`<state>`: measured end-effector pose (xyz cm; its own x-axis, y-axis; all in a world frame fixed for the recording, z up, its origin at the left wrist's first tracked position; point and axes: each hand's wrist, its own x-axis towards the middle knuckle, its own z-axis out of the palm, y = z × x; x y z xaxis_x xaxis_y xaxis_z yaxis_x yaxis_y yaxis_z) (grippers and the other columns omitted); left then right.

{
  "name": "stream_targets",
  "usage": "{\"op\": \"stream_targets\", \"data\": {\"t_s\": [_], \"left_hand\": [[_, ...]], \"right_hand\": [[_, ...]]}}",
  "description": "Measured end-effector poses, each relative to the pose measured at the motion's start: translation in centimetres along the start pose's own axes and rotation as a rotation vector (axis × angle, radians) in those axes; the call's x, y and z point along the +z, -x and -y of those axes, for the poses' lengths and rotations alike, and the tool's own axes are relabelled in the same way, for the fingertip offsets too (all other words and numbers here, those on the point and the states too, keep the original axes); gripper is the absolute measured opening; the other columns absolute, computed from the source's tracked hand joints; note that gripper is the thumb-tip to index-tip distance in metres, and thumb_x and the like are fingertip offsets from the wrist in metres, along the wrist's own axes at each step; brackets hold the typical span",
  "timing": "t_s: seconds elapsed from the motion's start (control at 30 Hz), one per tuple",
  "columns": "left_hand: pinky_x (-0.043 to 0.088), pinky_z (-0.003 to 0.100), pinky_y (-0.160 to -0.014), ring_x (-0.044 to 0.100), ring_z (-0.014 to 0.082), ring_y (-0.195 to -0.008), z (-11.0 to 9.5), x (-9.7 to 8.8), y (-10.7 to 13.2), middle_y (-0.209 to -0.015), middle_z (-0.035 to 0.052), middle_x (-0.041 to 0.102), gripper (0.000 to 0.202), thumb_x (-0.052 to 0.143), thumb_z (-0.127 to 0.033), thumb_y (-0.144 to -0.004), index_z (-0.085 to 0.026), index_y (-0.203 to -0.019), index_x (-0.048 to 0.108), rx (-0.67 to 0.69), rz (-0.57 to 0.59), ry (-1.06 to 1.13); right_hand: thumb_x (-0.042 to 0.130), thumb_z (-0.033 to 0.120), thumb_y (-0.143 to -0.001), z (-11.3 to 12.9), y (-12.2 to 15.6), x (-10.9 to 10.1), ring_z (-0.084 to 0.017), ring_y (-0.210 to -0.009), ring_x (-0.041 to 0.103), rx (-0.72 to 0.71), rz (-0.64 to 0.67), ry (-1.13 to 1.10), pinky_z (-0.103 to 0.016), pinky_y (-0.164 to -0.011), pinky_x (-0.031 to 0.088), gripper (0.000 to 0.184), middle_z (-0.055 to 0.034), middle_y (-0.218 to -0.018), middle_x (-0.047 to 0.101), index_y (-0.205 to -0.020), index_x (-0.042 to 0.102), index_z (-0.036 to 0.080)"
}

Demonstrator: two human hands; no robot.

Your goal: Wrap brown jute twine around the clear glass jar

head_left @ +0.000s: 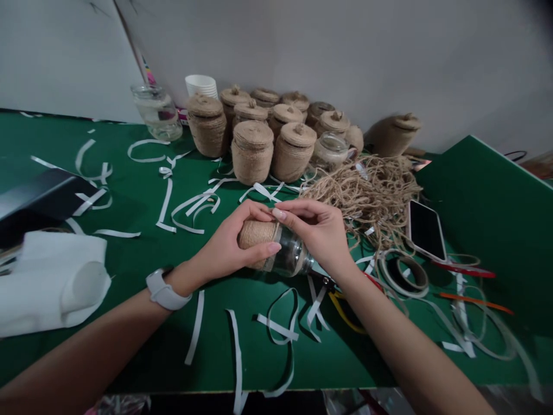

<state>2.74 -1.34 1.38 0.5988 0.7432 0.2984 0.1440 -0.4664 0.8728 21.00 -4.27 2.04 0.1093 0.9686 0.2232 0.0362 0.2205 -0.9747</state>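
Observation:
A glass jar (287,253) lies on its side above the green table, its base half wound with jute twine (258,235) and its mouth pointing right. My left hand (235,236) wraps around the wound part, thumb pressed on the near side. With thumb and index finger pinched together, my right hand (317,230) works at the jar's upper side, at the edge of the winding. Twine seems to be in that pinch, though the fingers mostly hide it. Behind the right hand spreads a tangled heap of jute twine (367,187).
Several twine-covered jars (253,153) with lids stand at the back. White paper strips (166,202) litter the green table (173,369). To the right are a phone (427,230), a tape roll (404,274) and scissors with yellow handles (345,311). A white roll (82,288) lies left.

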Motion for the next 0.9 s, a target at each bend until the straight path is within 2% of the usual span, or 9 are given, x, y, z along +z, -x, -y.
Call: {"op": "stream_targets", "data": {"t_s": [0.1, 0.2, 0.27, 0.37, 0.43, 0.5, 0.6, 0.73, 0.9], "left_hand": [[0.051, 0.040, -0.091, 0.057, 0.0236, -0.104, 0.4, 0.3, 0.1, -0.109, 0.0046, 0.053, 0.042, 0.070, -0.045, -0.081, -0.025, -0.108, 0.047, -0.048, -0.012, -0.023], [0.049, 0.042, -0.097, 0.055, 0.0259, -0.115, 0.7, 0.4, 0.2, -0.117, 0.0070, 0.051, 0.054, 0.069, -0.046, -0.080, -0.025, -0.121, 0.040, -0.056, -0.072, -0.036], [0.048, 0.042, -0.098, 0.054, 0.0270, -0.118, 0.6, 0.3, 0.2, -0.121, 0.0077, 0.052, 0.058, 0.067, -0.048, -0.082, -0.025, -0.127, 0.039, -0.084, -0.058, -0.033], [0.052, 0.039, -0.087, 0.062, 0.0254, -0.102, -0.1, 0.0, 0.1, -0.113, 0.0051, 0.061, 0.048, 0.065, -0.051, -0.083, -0.024, -0.119, 0.050, -0.167, 0.037, -0.061], [0.053, 0.037, -0.080, 0.064, 0.0235, -0.091, -0.5, -0.1, -0.1, -0.104, 0.0036, 0.064, 0.042, 0.064, -0.052, -0.084, -0.022, -0.112, 0.054, -0.197, 0.059, -0.111], [0.052, 0.036, -0.080, 0.064, 0.0234, -0.091, -0.7, 0.0, -0.1, -0.104, 0.0041, 0.064, 0.040, 0.062, -0.050, -0.085, -0.021, -0.112, 0.054, -0.167, 0.044, -0.160], [0.051, 0.039, -0.088, 0.062, 0.0254, -0.103, -0.4, 0.2, 0.1, -0.114, 0.0072, 0.062, 0.038, 0.058, -0.044, -0.088, -0.021, -0.116, 0.052, -0.047, 0.013, -0.214], [0.047, 0.044, -0.097, 0.058, 0.0273, -0.113, 0.2, 0.4, 0.4, -0.120, 0.0106, 0.058, 0.038, 0.058, -0.039, -0.087, -0.019, -0.119, 0.049, 0.083, 0.005, -0.241], [0.045, 0.046, -0.100, 0.056, 0.0279, -0.115, 0.2, 0.3, 0.5, -0.119, 0.0102, 0.057, 0.036, 0.059, -0.030, -0.082, -0.020, -0.115, 0.048, 0.157, 0.002, -0.203]], "right_hand": [[0.081, 0.034, -0.072, 0.1, 0.0, 0.0, -0.017, -0.075, 0.074, -0.009, 0.016, 0.030, -0.031, -0.074, 0.063, 0.014, -0.0004, -0.080, 0.078, -0.080, 0.078, 0.024], [0.080, 0.033, -0.073, 0.1, 0.0, -0.1, -0.017, -0.075, 0.074, -0.043, 0.009, 0.045, -0.030, -0.074, 0.062, 0.011, -0.0003, -0.081, 0.078, -0.080, 0.078, 0.025], [0.080, 0.033, -0.073, 0.1, 0.0, -0.1, -0.017, -0.075, 0.074, -0.053, 0.015, 0.050, -0.030, -0.073, 0.062, 0.011, -0.0007, -0.082, 0.078, -0.080, 0.078, 0.024], [0.080, 0.035, -0.074, 0.0, 0.1, -0.1, -0.017, -0.077, 0.075, -0.044, 0.012, 0.039, -0.031, -0.076, 0.062, 0.018, -0.0009, -0.084, 0.078, -0.088, 0.078, 0.024], [0.081, 0.036, -0.073, 0.0, 0.1, -0.1, -0.018, -0.080, 0.075, -0.026, 0.002, 0.010, -0.032, -0.079, 0.062, 0.027, -0.0005, -0.082, 0.078, -0.097, 0.077, 0.024], [0.082, 0.038, -0.072, -0.1, 0.1, -0.2, -0.018, -0.083, 0.075, 0.010, 0.015, -0.025, -0.033, -0.083, 0.062, 0.031, -0.0008, -0.084, 0.079, -0.099, 0.076, 0.024], [0.082, 0.039, -0.071, -0.3, -0.3, -0.7, -0.019, -0.091, 0.075, 0.071, 0.067, -0.078, -0.035, -0.089, 0.060, 0.029, -0.0025, -0.095, 0.079, -0.094, 0.076, 0.023], [0.078, 0.042, -0.076, -0.4, -0.8, -1.4, -0.020, -0.106, 0.071, 0.124, 0.094, -0.119, -0.038, -0.100, 0.055, 0.034, -0.0037, -0.108, 0.077, -0.104, 0.074, 0.025], [0.080, 0.035, -0.075, -0.5, -0.8, -1.7, -0.020, -0.110, 0.069, 0.147, 0.245, -0.177, -0.039, -0.101, 0.054, 0.038, -0.0037, -0.117, 0.073, -0.111, 0.070, 0.025]]}}
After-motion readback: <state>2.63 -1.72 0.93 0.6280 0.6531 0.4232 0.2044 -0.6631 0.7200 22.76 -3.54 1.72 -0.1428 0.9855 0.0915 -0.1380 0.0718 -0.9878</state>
